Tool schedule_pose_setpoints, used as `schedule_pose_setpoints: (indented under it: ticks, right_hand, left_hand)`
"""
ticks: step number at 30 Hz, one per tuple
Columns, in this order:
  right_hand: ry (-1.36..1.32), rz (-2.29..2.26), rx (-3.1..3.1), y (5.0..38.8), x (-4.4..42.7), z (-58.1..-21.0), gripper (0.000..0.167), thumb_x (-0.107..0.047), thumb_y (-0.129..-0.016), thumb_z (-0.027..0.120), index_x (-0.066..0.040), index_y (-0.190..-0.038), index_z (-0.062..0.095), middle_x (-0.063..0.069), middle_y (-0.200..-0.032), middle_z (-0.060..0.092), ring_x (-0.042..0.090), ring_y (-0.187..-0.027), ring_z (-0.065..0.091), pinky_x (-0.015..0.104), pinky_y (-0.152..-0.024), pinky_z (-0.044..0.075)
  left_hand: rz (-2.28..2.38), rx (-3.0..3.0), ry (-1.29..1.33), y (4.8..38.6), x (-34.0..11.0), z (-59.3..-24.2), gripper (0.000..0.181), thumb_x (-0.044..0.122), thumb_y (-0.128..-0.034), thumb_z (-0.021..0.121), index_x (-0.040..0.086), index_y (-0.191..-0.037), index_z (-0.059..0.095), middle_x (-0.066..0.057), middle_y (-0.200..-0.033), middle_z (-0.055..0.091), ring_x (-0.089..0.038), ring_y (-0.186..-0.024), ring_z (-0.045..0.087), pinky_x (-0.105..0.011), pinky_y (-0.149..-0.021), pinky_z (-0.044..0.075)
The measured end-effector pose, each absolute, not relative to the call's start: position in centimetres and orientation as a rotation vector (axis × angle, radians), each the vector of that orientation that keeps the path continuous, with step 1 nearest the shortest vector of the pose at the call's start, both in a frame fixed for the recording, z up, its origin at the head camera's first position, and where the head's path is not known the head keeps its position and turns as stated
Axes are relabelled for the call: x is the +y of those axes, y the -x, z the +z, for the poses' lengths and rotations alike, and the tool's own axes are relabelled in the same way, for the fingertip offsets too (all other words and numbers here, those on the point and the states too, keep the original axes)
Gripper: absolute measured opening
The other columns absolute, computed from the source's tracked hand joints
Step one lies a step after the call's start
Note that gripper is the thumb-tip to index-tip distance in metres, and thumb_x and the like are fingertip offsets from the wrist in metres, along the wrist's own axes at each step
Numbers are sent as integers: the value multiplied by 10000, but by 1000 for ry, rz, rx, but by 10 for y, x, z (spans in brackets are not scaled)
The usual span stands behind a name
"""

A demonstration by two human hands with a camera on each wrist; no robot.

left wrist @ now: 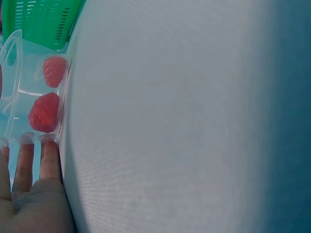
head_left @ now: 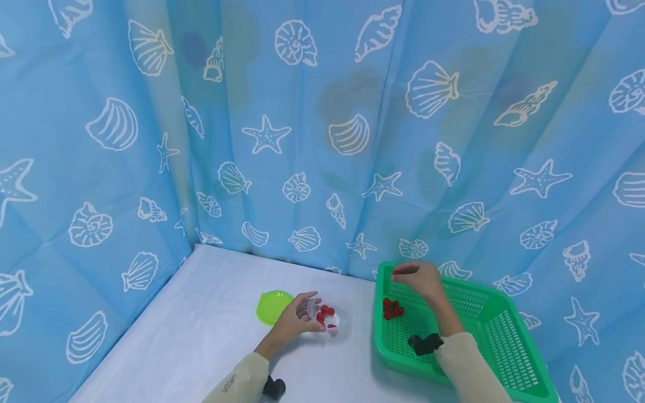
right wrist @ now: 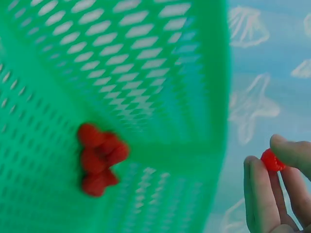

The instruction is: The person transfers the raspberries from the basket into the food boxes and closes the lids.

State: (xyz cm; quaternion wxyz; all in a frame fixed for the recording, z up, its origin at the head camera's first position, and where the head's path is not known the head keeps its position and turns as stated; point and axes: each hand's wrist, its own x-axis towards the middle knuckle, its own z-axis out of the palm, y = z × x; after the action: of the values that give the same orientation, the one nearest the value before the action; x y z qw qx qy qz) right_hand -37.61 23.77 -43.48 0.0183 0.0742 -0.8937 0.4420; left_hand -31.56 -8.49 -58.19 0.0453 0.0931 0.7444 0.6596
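So the right hand (head_left: 420, 278) has one raspberry (right wrist: 273, 160) pinched between thumb and fingertips, held up by the basket's far left corner. More raspberries (right wrist: 99, 158) sit in a touching clump down in that same corner of the green basket (head_left: 403, 362), which takes up the table's (head_left: 211, 313) right side. Left hand (head_left: 294, 322) has a clear tub (left wrist: 30, 77) cupped between thumb and fingers, nearer the table's far edge than its near one, with a few berries (head_left: 326, 309) loose inside; a lime-green lid (head_left: 274, 308) lies just beside that hand. Handling-wise, the berry looks super light. Can't tell if it's real fruit or fake: if real, it'd be soft and squish easily, so a gentle pinch around its widest part is the way to go. The bumpy skin should give decent grip. The tub seems thin, smooth and bendy, probably a bit slippery, so holding it low on the side wall beats squeezing the rim.
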Motion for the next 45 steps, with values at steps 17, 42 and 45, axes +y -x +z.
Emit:
schedule_pose_setpoints:
  ticks: [17, 42, 45]
  right_hand:
    - [-315, 1352, -2565, 324, 126, -446, 210, -124, -758, 845, -100, -942, 748, 23, -918, 712, 208, -862, 693, 346, -721, 595]
    - [-218, 1251, -2599, 305, 76, -530, 209, -18, -736, 826, -110, -901, 735, 19, -948, 660, 226, -905, 684, 290, -676, 591]
    - [-218, 1232, -2606, 305, 75, -537, 222, -27, -730, 836, -123, -906, 742, 2, -955, 655, 209, -909, 681, 295, -703, 590]
  left_hand:
    - [2006, 2285, -248, 314, -84, -583, 815, 275, -772, 841, 209, -1463, 413, -5, -1404, 530, -306, -1337, 445, -451, -1047, 419]
    - [2030, 2289, -294, 316, -86, -590, 908, 385, -707, 868, 214, -1468, 403, 8, -1410, 515, -295, -1336, 447, -436, -1045, 421]
    - [2027, 2285, -300, 316, -86, -590, 916, 401, -701, 869, 208, -1468, 406, -5, -1411, 517, -303, -1334, 448, -446, -1042, 425]
